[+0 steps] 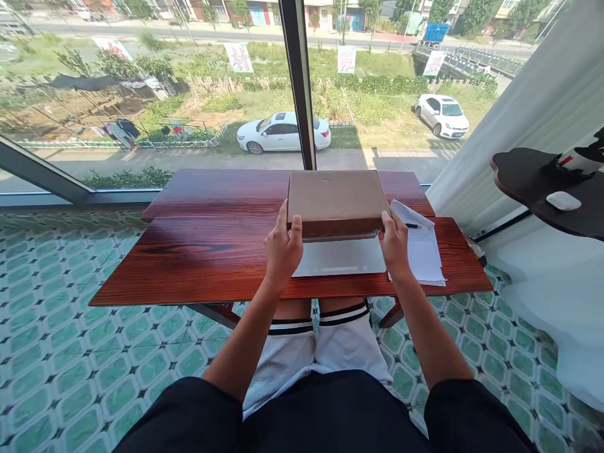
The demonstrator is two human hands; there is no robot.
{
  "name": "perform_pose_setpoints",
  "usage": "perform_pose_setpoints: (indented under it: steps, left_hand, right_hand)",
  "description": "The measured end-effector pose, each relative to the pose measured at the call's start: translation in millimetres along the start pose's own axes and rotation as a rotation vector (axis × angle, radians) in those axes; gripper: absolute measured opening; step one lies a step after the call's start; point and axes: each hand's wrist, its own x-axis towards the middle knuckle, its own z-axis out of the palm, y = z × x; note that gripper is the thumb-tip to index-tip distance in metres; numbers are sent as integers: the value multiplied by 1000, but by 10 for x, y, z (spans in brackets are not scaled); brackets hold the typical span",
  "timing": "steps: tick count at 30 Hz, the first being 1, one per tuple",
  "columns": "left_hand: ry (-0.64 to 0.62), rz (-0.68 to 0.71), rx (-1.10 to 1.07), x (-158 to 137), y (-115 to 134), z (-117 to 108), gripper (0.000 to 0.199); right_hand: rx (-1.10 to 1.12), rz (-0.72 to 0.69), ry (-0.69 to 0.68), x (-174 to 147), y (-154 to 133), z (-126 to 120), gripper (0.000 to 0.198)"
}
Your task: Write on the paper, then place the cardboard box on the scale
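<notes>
A closed brown cardboard box (337, 195) is held between my two hands above the table. My left hand (284, 245) grips its left end, thumb at the near corner and fingers along the side. At the right end, my right hand (394, 242) holds the near corner, its thumb on the front and its other fingers partly hidden. Below the box lies a flat white object (338, 258), partly covered by it; its kind I cannot make out. Just right of my right hand are white paper sheets (425, 255) with a black pen (412, 225) on top.
The dark red wooden table (198, 251) reaches toward a large window. At the right, a dark shelf (533, 179) with a white mouse-like object (563, 201) stands before a white curtain (500, 119). Green patterned tiles (117, 352) cover the floor.
</notes>
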Motion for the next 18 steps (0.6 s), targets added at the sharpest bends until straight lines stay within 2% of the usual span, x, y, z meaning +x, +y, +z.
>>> perform_pose_setpoints:
  steps: [8,18]
  left_hand:
    - [-57,-4,-40,-33,-5,122,65]
    - [-82,-8,-32,-38,-61,176,62]
  right_hand:
    - [-52,29,44,6,107,-122,50]
    - [-106,65,46,-21,183,-129,49]
